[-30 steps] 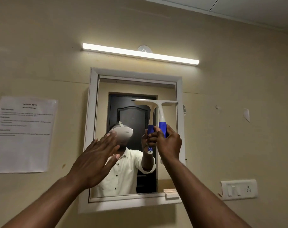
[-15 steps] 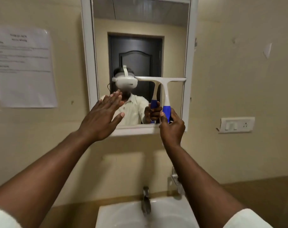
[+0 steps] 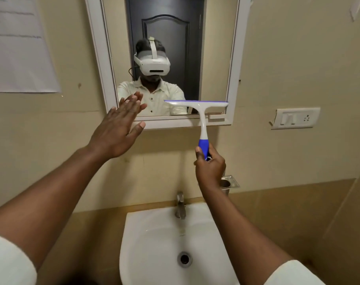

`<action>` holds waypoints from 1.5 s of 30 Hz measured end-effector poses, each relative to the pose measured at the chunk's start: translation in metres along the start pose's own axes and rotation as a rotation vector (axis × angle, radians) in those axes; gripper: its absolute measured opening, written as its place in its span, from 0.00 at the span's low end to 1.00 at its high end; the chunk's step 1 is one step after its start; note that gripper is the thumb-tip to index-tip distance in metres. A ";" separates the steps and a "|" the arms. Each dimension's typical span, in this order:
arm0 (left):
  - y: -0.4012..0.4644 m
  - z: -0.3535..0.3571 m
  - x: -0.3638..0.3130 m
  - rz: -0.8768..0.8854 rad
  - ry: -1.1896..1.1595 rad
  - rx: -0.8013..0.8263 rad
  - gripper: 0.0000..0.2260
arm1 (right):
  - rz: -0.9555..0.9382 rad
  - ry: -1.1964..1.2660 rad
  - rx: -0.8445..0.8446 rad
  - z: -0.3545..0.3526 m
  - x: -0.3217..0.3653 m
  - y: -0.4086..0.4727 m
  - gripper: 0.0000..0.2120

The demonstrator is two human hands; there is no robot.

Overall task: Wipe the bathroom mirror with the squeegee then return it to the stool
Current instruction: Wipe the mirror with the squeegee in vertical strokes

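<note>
Now our white-framed rectangular bathroom mirror point(image 3: 216, 48) fills the wall above the white ceramic basin point(image 3: 154, 239), and the white T-shaped squeegee with the blue grip point(image 3: 197, 104) sits at the glass's bottom right edge. Our left hand point(image 3: 118, 130) is spread flat and empty; our right hand point(image 3: 211, 167) is closed round the blue grip. We judge the blade could catch the frame's lower ledge and twist loose into the basin.

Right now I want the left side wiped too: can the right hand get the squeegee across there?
Probably yes: the right hand grips the squeegee low on the mirror, but the open left hand hovers in the way.
</note>
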State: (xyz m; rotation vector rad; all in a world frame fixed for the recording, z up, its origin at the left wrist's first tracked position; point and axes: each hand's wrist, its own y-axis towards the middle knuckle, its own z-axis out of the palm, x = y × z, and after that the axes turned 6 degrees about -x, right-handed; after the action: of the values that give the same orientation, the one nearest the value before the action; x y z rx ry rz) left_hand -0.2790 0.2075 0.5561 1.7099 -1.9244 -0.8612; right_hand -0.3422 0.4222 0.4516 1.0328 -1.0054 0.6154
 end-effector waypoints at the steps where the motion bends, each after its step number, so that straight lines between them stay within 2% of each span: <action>1: -0.002 0.000 0.000 -0.004 0.000 0.004 0.31 | 0.016 -0.002 0.001 -0.002 -0.004 -0.003 0.10; 6: -0.008 -0.001 0.000 -0.014 -0.001 0.004 0.31 | 0.028 -0.011 0.018 -0.011 -0.016 -0.015 0.11; 12: -0.008 -0.009 0.003 -0.006 -0.003 -0.013 0.31 | -0.074 -0.053 0.005 -0.016 -0.016 -0.013 0.01; 15: 0.004 -0.024 0.006 0.011 0.018 -0.077 0.32 | -0.115 0.024 -0.035 -0.006 -0.003 -0.003 0.05; 17: 0.019 -0.039 0.006 0.035 0.030 -0.134 0.31 | -0.155 0.092 -0.027 0.009 0.027 0.016 0.06; 19: 0.036 -0.058 0.004 0.065 0.033 -0.185 0.28 | -0.243 0.151 0.000 0.027 0.069 0.040 0.12; 20: 0.043 -0.066 0.002 0.072 0.049 -0.204 0.27 | -0.298 0.160 0.015 0.035 0.093 0.052 0.12; 22: 0.061 -0.084 0.000 0.078 0.095 -0.252 0.29 | -0.411 0.174 0.030 0.050 0.147 0.072 0.07; 25: 0.084 -0.109 -0.006 0.089 0.138 -0.300 0.32 | -0.515 0.178 0.053 0.076 0.213 0.100 0.05; 29: 0.101 -0.136 -0.010 0.101 0.185 -0.339 0.34 | -0.584 0.142 0.063 0.102 0.270 0.123 0.13; 34: 0.100 -0.146 -0.009 0.106 0.212 -0.362 0.33 | -0.568 0.143 0.041 0.113 0.298 0.130 0.14; 45: 0.096 -0.146 0.006 0.098 0.203 -0.338 0.33 | -0.540 0.162 0.072 0.127 0.304 0.135 0.14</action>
State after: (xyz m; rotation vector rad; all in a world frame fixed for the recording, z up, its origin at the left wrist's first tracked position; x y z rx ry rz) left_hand -0.2503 0.1820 0.7270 1.4314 -1.6101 -0.8816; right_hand -0.3678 0.3539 0.8001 1.2349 -0.5286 0.2829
